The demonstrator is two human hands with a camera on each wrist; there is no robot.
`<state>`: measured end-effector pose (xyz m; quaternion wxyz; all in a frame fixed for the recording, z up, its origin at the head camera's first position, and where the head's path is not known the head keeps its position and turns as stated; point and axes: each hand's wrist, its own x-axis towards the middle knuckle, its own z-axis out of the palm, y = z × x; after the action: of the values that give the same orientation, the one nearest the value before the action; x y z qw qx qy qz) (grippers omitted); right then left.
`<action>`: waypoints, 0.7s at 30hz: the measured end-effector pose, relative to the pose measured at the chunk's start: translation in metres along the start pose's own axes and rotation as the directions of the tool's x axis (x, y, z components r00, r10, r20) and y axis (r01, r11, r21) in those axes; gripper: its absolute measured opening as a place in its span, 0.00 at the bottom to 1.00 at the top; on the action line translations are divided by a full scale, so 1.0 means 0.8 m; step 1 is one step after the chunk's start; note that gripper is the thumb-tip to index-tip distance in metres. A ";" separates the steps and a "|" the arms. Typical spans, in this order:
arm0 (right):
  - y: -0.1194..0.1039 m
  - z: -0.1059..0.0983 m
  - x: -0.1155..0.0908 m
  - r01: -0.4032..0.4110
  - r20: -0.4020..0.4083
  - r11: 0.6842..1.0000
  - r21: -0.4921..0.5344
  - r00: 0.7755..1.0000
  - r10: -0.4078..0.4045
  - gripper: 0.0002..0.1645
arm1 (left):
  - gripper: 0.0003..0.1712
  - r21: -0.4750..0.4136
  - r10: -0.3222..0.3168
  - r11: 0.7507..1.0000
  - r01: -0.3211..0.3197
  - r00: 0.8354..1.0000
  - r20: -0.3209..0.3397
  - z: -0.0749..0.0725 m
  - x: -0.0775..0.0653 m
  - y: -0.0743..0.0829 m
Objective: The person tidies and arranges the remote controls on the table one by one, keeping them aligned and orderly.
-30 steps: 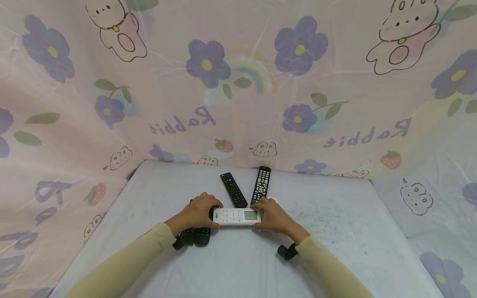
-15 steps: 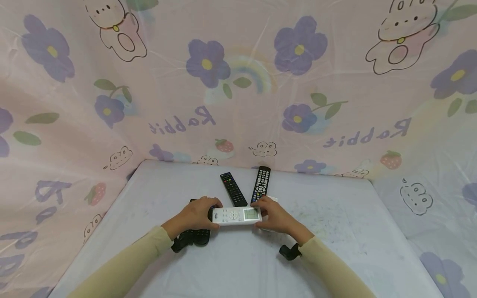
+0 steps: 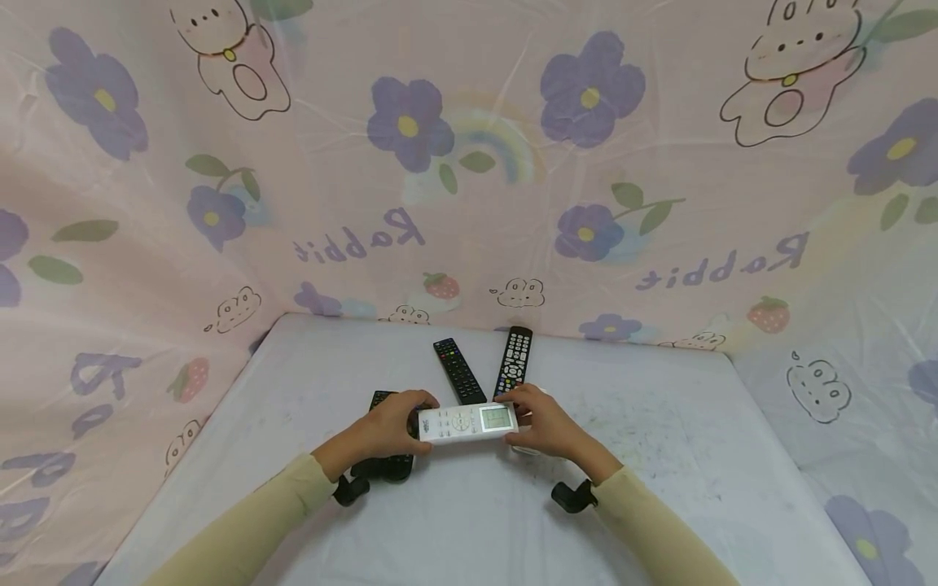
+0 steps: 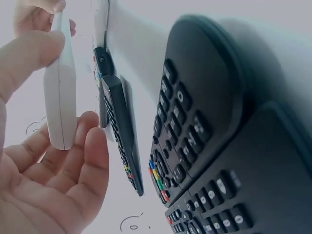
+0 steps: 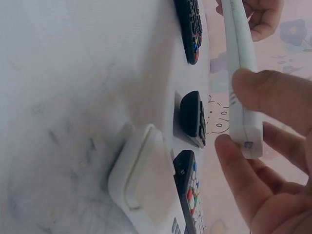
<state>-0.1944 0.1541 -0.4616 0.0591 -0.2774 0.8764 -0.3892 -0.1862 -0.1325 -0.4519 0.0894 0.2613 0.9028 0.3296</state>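
Note:
Both hands hold a white remote control (image 3: 462, 425) with a small grey screen, one hand at each end. My left hand (image 3: 392, 423) pinches the left end between thumb and fingers. At the screen end, my right hand (image 3: 548, 425) grips it the same way. Both wrist views show the remote raised above the table, its narrow side (image 4: 60, 92) towards the left camera. Beneath my left hand lie two black remotes (image 4: 204, 97) side by side, partly covered in the head view. Below my right hand is another white object (image 5: 151, 180), which looks like a remote.
Behind the held remote, a black remote (image 3: 459, 372) and a second black one with light buttons (image 3: 516, 358) lie on the white table (image 3: 645, 488). A patterned curtain (image 3: 469, 203) stands along the back and sides.
The white remote has risen slightly, and its right end is now tilted a little higher. More of the black remotes by my left hand shows. Both hands keep their grip.

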 end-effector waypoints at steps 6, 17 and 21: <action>0.000 -0.003 -0.003 -0.045 -0.012 0.999 0.016 0.999 0.045 0.35 | 0.35 -0.081 -0.007 0.997 0.010 0.999 0.039 -0.001 -0.005 0.003; -0.019 -0.010 -0.011 -0.072 -0.027 0.997 0.031 0.997 0.072 0.33 | 0.37 -0.131 0.019 0.991 -0.004 0.994 0.112 -0.005 -0.013 0.003; -0.039 -0.017 -0.015 -0.083 -0.023 0.995 0.058 0.996 0.084 0.32 | 0.37 -0.130 0.027 0.991 -0.012 0.994 0.109 -0.003 -0.014 0.002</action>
<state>-0.1748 0.1523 -0.4316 0.0720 -0.2338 0.8764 -0.4148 -0.1766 -0.1389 -0.4489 0.1528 0.2817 0.8706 0.3733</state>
